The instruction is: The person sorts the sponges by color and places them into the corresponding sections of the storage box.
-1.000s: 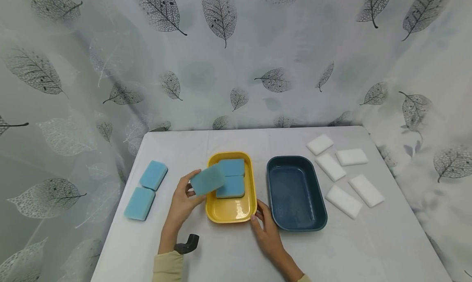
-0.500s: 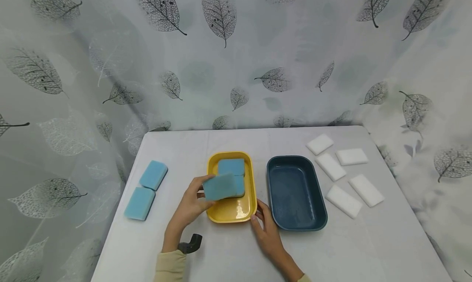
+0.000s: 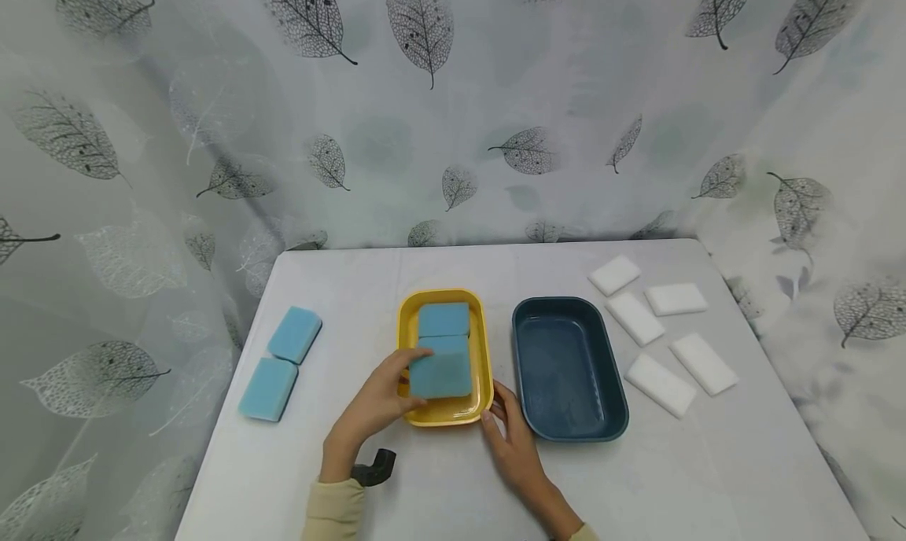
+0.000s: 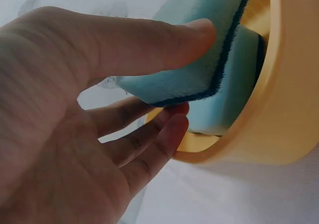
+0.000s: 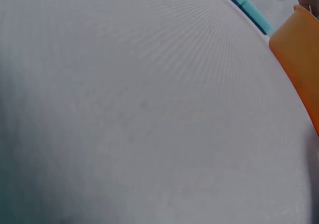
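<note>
Blue sponges on the table: two (image 3: 279,362) lie at the far left, one behind the other, well apart from the hands.
Left hand: the left hand (image 3: 375,406) pinches a blue sponge (image 3: 440,371), thumb on top and fingers beneath, at the left rim of the yellow tray.
Held sponge: it sits over the near half of the yellow tray (image 3: 409,327), tilted a little, on or just above a sponge below it; whether they touch I cannot tell from the head view.
Tray contents: another blue sponge (image 3: 443,319) lies flat at the far end of the tray, just behind the held one.
Right hand: the right hand (image 3: 511,447) rests at the tray's near right corner, fingertips touching the rim, fingers nearly straight, gripping nothing.
Dark blue tray: the dark blue tray (image 3: 569,369) stands just right of the yellow one, close beside the right hand.
White sponges: five white sponges (image 3: 660,338) lie scattered at the far right, well apart from both hands.
Left wrist view: it shows the thumb (image 4: 149,45) pressed on the sponge's top face, a dark scouring layer along the sponge's underside, and a second sponge (image 4: 234,84) directly under it inside the yellow wall; the head view shows none of this.
Right wrist view: mostly pale table surface (image 5: 139,114), with a yellow tray edge (image 5: 301,50) at the right; the hand itself is not seen there.
</note>
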Tool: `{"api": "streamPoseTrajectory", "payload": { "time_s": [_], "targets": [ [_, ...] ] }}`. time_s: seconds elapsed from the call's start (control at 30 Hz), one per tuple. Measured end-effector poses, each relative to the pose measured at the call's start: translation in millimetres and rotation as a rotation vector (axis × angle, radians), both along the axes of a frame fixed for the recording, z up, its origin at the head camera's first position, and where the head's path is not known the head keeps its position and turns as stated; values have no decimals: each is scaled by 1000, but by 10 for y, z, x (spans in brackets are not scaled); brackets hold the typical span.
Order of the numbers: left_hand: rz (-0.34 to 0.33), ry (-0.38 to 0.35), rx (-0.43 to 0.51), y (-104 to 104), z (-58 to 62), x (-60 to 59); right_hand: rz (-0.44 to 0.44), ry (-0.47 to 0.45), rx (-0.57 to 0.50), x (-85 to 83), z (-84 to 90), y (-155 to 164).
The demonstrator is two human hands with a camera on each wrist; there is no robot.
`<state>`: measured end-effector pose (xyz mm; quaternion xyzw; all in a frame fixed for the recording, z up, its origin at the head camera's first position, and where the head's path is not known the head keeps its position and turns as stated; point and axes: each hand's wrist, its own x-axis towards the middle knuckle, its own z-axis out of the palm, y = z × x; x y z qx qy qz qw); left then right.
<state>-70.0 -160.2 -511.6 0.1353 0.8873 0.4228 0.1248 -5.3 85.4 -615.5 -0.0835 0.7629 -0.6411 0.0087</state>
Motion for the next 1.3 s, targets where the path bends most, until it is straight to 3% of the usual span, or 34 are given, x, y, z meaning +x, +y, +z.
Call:
{"api": "streamPoseTrajectory", "payload": {
  "time_s": [0.3,0.67,0.9,1.13,1.3],
  "targets": [
    [-32,8,-121,95,-24,35,9,4,-13,-5,23,-7],
    [-41,113,-267,163,-31,48,32,-2,-19,38,357,-16],
    [-49,89,-266,177,31,71,14,6,-29,-14,-19,-5],
    [-128,-9,-204,141,124,72,3,-3,-7,-5,5,-11],
    [-198,13,-298,166,105,51,4,-4,-5,-1,6,-10]
  ]
}}
